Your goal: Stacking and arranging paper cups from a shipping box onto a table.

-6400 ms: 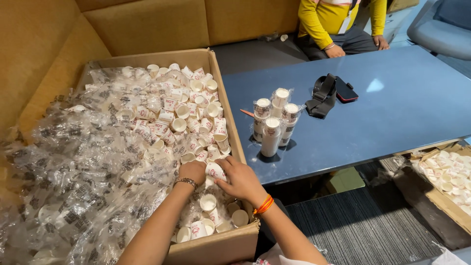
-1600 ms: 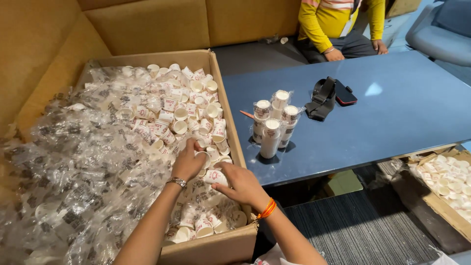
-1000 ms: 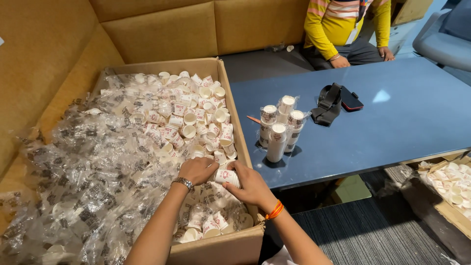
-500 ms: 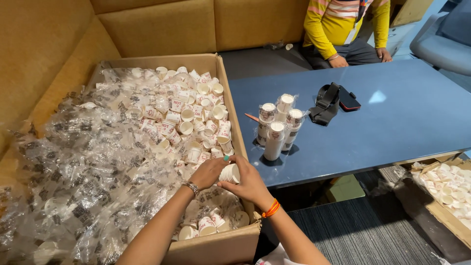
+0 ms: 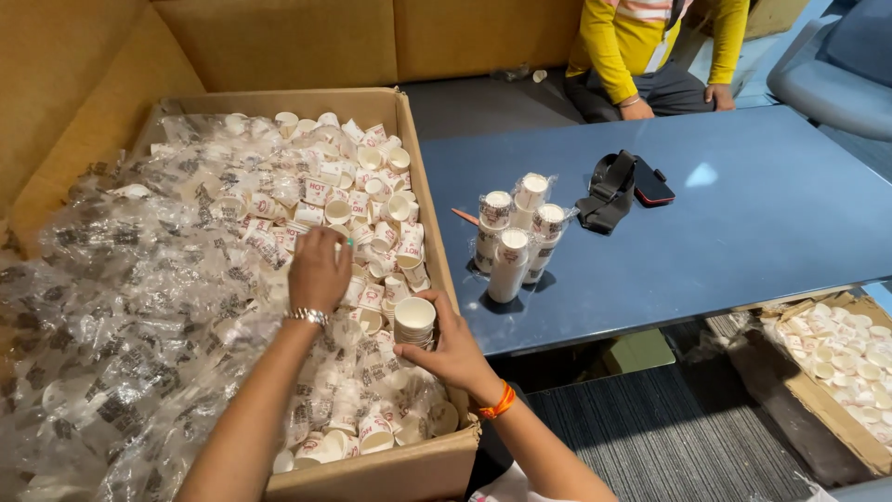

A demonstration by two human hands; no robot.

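Left hand [image 5: 319, 270] curls down into the loose paper cups [image 5: 325, 195] mid-cardboard box [image 5: 372, 474]; right hand [image 5: 451, 349] grips a short cup stack [image 5: 414, 323] at its right wall. Right of the box, wrapped stacks [image 5: 516, 237] stand finished; plenty remains.

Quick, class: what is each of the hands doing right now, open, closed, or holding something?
Left hand: fingers curled down among the loose paper cups; grip cannot be told.
Right hand: closed around a stack of paper cups.
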